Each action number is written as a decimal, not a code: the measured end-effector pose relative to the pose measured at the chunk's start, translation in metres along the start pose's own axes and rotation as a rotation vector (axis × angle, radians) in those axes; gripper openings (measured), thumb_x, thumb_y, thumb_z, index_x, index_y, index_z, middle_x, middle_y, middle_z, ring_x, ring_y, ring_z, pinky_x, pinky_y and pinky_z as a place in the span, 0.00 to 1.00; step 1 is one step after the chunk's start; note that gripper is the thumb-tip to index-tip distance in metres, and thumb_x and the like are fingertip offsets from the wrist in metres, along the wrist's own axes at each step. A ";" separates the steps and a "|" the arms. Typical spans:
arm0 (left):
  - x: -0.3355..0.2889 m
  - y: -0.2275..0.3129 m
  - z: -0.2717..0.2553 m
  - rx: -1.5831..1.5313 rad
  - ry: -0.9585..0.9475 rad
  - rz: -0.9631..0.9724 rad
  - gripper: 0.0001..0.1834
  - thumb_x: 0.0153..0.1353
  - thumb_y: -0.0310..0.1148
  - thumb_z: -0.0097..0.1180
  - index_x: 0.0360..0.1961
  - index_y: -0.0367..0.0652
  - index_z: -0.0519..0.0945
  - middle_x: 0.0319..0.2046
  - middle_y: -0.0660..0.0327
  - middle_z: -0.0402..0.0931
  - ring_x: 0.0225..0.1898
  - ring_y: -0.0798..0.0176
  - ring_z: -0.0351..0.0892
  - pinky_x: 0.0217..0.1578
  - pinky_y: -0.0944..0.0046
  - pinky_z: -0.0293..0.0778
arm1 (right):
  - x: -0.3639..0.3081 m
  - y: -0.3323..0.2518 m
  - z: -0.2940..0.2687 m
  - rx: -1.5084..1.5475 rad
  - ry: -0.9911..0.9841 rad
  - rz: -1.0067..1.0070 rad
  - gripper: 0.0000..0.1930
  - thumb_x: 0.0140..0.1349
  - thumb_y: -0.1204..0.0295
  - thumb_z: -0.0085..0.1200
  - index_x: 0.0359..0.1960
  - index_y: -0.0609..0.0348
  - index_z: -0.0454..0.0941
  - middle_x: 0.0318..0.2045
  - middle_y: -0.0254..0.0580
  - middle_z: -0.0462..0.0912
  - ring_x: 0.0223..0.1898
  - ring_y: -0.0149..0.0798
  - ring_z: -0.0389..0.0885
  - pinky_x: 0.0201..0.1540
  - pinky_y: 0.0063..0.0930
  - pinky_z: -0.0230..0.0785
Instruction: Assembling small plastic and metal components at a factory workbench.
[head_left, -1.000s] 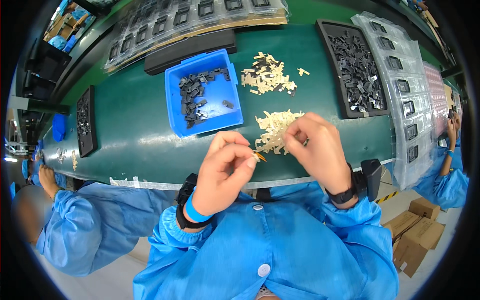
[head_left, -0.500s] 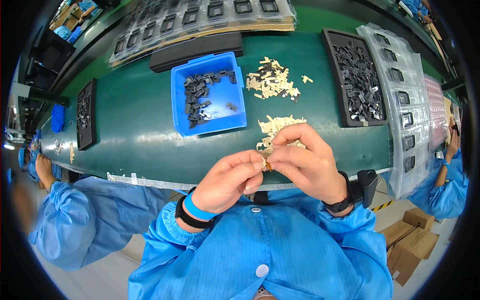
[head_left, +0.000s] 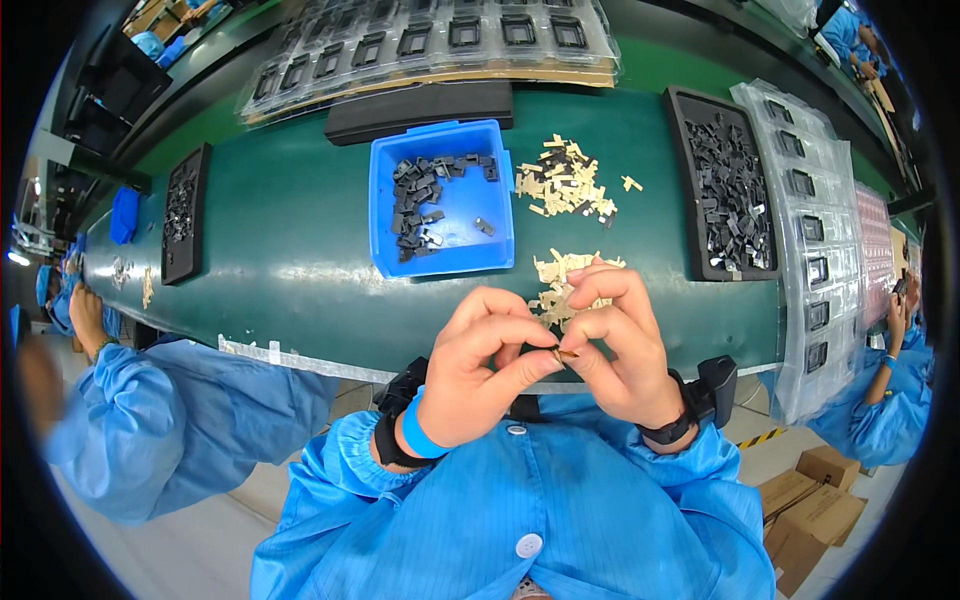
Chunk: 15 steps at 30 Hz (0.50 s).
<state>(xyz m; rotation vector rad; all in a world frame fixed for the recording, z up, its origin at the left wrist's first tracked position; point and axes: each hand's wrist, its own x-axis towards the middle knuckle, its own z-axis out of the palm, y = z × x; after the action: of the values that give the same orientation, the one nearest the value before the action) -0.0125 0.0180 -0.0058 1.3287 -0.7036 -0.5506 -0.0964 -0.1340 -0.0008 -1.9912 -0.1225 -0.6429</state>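
Observation:
Just over the table's front edge, my left hand (head_left: 478,372) and my right hand (head_left: 628,358) meet fingertip to fingertip. Both pinch a small dark piece with an amber edge (head_left: 566,354); most of it is hidden by the fingers, so its kind is unclear. Right behind the fingers lies a pile of cream-coloured paper-like pieces (head_left: 552,272). Farther back is a second heap of cream strips (head_left: 568,182) with dark bits among them. To the left, a blue bin (head_left: 465,262) holds small black plastic parts (head_left: 415,200).
A black tray (head_left: 690,190) full of black parts stands at the right, beside clear blister trays (head_left: 835,270) of black frames. More blister trays (head_left: 440,50) lie at the back behind a black foam block (head_left: 420,110). A co-worker's blue sleeve (head_left: 150,400) is at the left.
My hands have turned and the left fingers have shifted their grip; a darker piece now shows between the fingertips. The whole view has shifted slightly.

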 end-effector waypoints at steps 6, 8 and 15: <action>0.002 0.008 -0.003 0.272 0.002 0.203 0.06 0.49 0.23 0.64 0.30 0.41 0.81 0.35 0.62 0.66 0.28 0.72 0.69 0.27 0.72 0.68 | 0.000 -0.002 0.002 -0.056 0.047 -0.021 0.07 0.48 0.76 0.59 0.28 0.56 0.75 0.39 0.42 0.69 0.48 0.50 0.67 0.52 0.42 0.59; 0.002 0.009 -0.003 0.285 0.006 0.205 0.07 0.49 0.23 0.64 0.30 0.41 0.81 0.35 0.62 0.66 0.28 0.71 0.70 0.27 0.72 0.68 | 0.000 -0.003 0.002 -0.074 0.055 -0.027 0.07 0.48 0.76 0.59 0.28 0.56 0.75 0.39 0.42 0.69 0.48 0.50 0.67 0.52 0.42 0.60; 0.002 0.009 -0.004 0.320 0.039 0.217 0.07 0.46 0.23 0.65 0.28 0.41 0.81 0.33 0.61 0.68 0.28 0.69 0.70 0.27 0.70 0.68 | 0.001 -0.003 0.003 -0.115 0.056 -0.034 0.08 0.46 0.77 0.60 0.28 0.55 0.75 0.39 0.41 0.70 0.48 0.50 0.67 0.51 0.42 0.59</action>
<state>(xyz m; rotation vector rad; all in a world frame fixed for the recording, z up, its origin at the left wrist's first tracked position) -0.0085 0.0211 0.0026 1.5300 -0.9178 -0.2424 -0.0957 -0.1300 0.0007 -2.0833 -0.0865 -0.7415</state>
